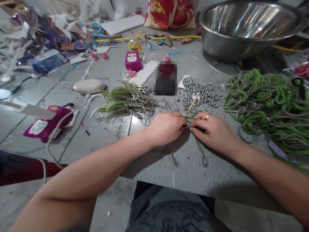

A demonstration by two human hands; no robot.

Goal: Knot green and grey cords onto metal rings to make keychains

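My left hand (167, 128) and my right hand (212, 130) meet near the table's front edge, each with fingers pinched on a thin grey and green cord (198, 113). Its grey loop (204, 160) hangs below my right hand, and another strand (173, 157) trails under the left. The exact spot between the fingertips is mostly hidden. Just beyond my hands lie a heap of shiny metal nuts (187, 96) and a thin wooden stick (193, 101). Left of them rests a bundle of green and grey cords (118, 100) with metal pieces along its right end.
A large pile of green and grey cords (251, 103) covers the right side, with a steel bowl (231, 48) behind it. A white oval case (88, 86), purple boxes (133, 60), a white cable (49, 141) and heaped scraps (48, 59) occupy the left and back.
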